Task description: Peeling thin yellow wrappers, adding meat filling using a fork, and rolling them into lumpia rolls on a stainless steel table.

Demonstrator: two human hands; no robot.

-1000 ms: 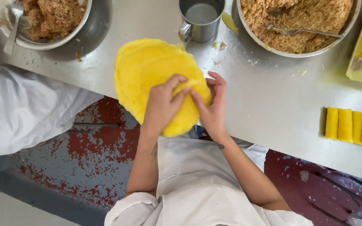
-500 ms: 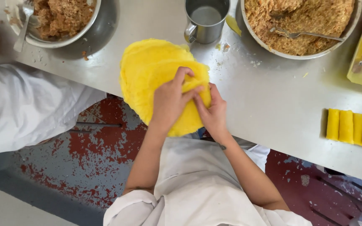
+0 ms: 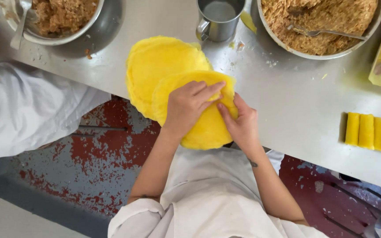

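A stack of round yellow crepes [image 3: 157,66] lies at the near edge of the steel table [image 3: 296,88]. The top crepe [image 3: 203,128] is pulled toward me and hangs over the edge. My left hand [image 3: 188,105] rests flat on it, fingers pointing right. My right hand [image 3: 241,121] pinches the crepe's right edge, touching the left fingertips.
A steel cup [image 3: 219,17] stands behind the stack. A large bowl of brown crumbly filling [image 3: 318,22] with a spoon is at the back right, a smaller one [image 3: 58,17] at the back left. Rolled yellow crepes [image 3: 373,132] lie at right. Another person in white [image 3: 23,110] stands at left.
The top crepe has slid off the stack toward me and to the right, with both hands on it. The view has shifted slightly.
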